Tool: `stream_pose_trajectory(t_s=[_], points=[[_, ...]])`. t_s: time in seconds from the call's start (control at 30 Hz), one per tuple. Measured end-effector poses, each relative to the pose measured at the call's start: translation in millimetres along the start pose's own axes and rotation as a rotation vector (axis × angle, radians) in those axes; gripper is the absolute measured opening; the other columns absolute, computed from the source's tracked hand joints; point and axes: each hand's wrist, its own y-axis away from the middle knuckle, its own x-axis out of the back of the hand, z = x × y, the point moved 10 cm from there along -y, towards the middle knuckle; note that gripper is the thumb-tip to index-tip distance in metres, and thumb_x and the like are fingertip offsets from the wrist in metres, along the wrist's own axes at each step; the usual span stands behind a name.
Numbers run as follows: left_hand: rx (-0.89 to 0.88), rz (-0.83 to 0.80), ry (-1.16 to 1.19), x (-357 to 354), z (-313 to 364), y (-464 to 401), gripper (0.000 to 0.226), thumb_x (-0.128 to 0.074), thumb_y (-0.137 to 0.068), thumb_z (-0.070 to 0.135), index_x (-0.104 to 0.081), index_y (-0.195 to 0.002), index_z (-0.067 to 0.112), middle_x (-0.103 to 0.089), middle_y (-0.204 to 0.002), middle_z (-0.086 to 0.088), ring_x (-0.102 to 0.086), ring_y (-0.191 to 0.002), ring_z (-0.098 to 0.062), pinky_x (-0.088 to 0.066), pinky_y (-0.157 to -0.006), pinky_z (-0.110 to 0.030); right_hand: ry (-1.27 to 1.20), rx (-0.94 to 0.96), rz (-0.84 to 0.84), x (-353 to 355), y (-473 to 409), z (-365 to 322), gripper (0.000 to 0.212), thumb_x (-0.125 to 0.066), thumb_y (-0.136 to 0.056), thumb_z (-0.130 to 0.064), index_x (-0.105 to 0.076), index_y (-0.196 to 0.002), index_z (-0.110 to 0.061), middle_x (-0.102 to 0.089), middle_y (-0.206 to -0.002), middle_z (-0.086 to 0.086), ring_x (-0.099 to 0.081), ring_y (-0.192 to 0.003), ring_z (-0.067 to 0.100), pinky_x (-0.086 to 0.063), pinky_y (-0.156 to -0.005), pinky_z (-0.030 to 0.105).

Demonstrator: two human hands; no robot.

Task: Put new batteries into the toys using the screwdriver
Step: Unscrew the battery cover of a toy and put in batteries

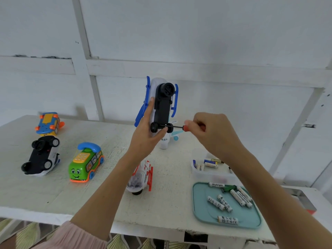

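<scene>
Early-to-mid stage, by my read. Left hand (150, 131) grips the blue helicopter toy (162, 105) and holds it up in the air above the worktop's (111, 150) middle, underside turned toward the camera, nose end up. Right hand (209, 131) is curled round the screwdriver (181, 127), red-orange handle, thin dark shaft running level to the toy's black belly near the lower wheels. Tip seems to sit at a screw, prob. the battery cover's; can't tell whether it's loosening or tightening, nor whether new cells are in yet.

Toy itself: white see-thru body, blue skids and rotor parts each side, black base plate w/ a round black wheel at top and an axle w/ two small wheels at bottom. Cover looks on, not lifted.

Left to do, judging by what lies about: several toys wait. Near the left edge: an orange-blue toy (48, 123) and a black-white car (42, 156), both lying w/ wheels showing, plus a green phone bus (86, 163) upright. A red-white helicopter (141, 177) lies toward the front edge, mid; a small white plane (167, 140) sits behind the hands. None shows an open compartment.

Supplies by the right front corner: teal tray (199, 203) w/ loose batteries (227, 220), clear tub (212, 175) behind it w/ more cells.
</scene>
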Motion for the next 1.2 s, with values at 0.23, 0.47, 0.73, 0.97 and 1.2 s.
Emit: stream_pose_trajectory(t_s=[0.23,0.47,0.73,0.97,1.2], points=[[0.008,-0.045,-0.001,-8.0,-0.5,4.4,0.086,-0.060,-0.084,0.035,-0.002,-0.144,0.056,-0.027,-0.150,0.023,-0.056,-0.115,-0.030,-0.051,-0.092,-0.048,-0.161,0.129,0.006,10.9,-8.3,-18.2,0.024,-0.075,-0.071,0.001,-0.059,-0.083,-0.012,-0.047,-0.084,-0.004,-0.049,-0.068,0.002,-0.044,-0.062,0.006],[0.025,-0.036,0.116,-8.4,-5.1,-1.0,0.085,-0.057,-0.087,0.028,0.000,-0.148,0.044,-0.017,-0.146,0.039,-0.047,-0.123,0.003,-0.039,-0.092,-0.008,-0.007,0.099,0.011,6.5,-10.4,-10.8,0.039,-0.052,-0.092,-0.028,-0.054,-0.058,-0.009,-0.046,-0.042,-0.009,-0.041,-0.039,0.008,-0.038,-0.048,0.014],[0.027,-0.054,0.155,-13.4,-6.1,-1.1,0.086,-0.058,-0.085,0.033,0.000,-0.146,0.049,-0.024,-0.155,0.007,-0.061,-0.105,-0.012,-0.048,-0.087,-0.017,-0.150,0.210,0.029,12.3,-10.3,-22.0,0.013,-0.073,-0.075,-0.011,-0.067,-0.087,-0.012,-0.055,-0.081,-0.002,-0.052,-0.068,0.003,-0.042,-0.065,0.008],[0.003,-0.030,0.173,-12.7,-5.3,-5.3,0.079,-0.053,-0.089,0.030,-0.002,-0.138,0.062,-0.013,-0.158,0.012,-0.041,-0.133,-0.027,-0.039,-0.109,-0.030,0.107,0.108,-0.001,4.5,-17.2,-8.4,0.040,-0.052,-0.093,-0.030,-0.055,-0.059,-0.009,-0.045,-0.049,-0.004,-0.034,-0.042,0.006,-0.032,-0.046,0.014],[0.016,-0.050,0.179,-13.9,-3.5,-4.7,0.076,-0.050,-0.090,0.026,-0.002,-0.137,0.060,-0.025,-0.155,-0.007,-0.051,-0.108,-0.025,-0.042,-0.101,-0.028,-0.107,0.276,0.030,13.2,-15.8,-22.8,0.012,-0.074,-0.070,-0.001,-0.068,-0.079,-0.007,-0.050,-0.081,-0.002,-0.049,-0.068,0.003,-0.040,-0.066,0.007]])
